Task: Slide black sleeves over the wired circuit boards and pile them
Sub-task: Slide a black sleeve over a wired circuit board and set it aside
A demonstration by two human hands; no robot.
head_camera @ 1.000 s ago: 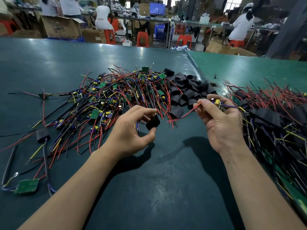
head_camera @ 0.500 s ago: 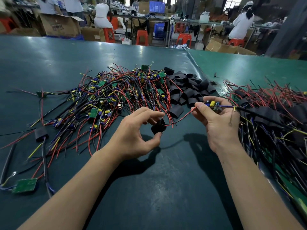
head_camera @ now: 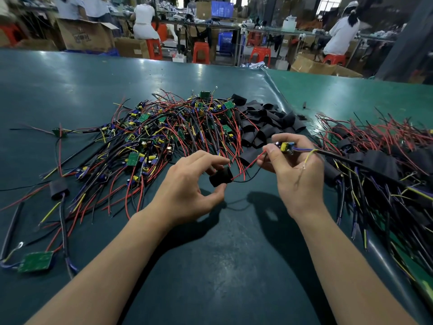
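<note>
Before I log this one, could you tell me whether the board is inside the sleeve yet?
Not yet: the circuit board sits bare in the right hand; only its red and black wires reach the black sleeve in the left hand.

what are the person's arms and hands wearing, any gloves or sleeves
Nothing shows on either: the left hand and right hand are bare, with no gloves, rings or watch in view. Both forearms are bare too, with no sleeve reaching down into the frame.

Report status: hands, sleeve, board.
Left hand pinches black sleeve. Right hand holds wired board. Red and black leads entering sleeve; board still outside. Nothing blocking.
</note>
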